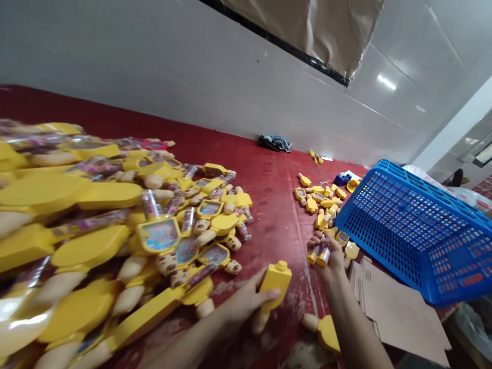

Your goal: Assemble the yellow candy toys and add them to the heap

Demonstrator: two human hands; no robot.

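The person's left hand [246,302] had its fingers wrapped around a yellow plastic toy piece [274,287] with a tan rounded end. The right hand [326,253] was closed on small clear plastic tubes [319,254]. A large heap of yellow toys [77,241] covered the red table [269,205] to the left, and a tilted blue plastic crate [407,230] sat just beside the right hand.

A yellow plastic toy casing [275,285] with a stubby top, tilted; two clear printed tubes [320,254], side by side.
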